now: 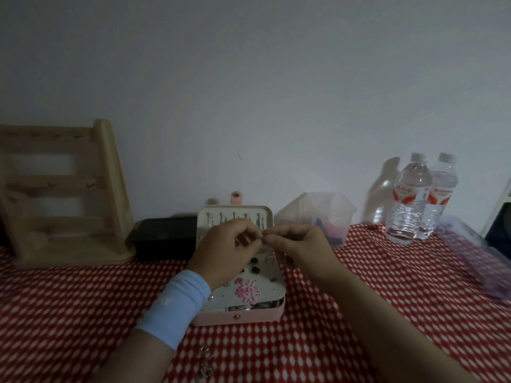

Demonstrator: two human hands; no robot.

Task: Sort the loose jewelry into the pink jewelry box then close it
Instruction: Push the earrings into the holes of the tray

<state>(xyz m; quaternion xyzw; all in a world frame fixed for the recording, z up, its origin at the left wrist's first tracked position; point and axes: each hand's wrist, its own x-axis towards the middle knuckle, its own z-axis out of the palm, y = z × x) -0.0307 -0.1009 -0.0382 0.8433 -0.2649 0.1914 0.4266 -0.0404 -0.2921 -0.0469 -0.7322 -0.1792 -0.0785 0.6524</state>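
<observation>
The pink jewelry box [237, 317] lies open on the red-and-white tablecloth, its lid [213, 214] standing up with several hooks along the top. A white earring panel inside carries pink flower earrings [249, 293] and small dark studs [255, 270]. My left hand [224, 250] and my right hand [300, 248] meet above the box, fingertips pinching one small piece of jewelry [263, 236] between them; it is too small to identify. Loose jewelry [206, 363] lies on the cloth near the front edge, by my left forearm.
A wooden rack [63, 194] stands at the back left, a black tray [163, 236] beside it. Behind my right hand is a translucent container [315, 208]. Two water bottles [409, 200] stand at the right, and a purple plastic object [481, 261] lies further right.
</observation>
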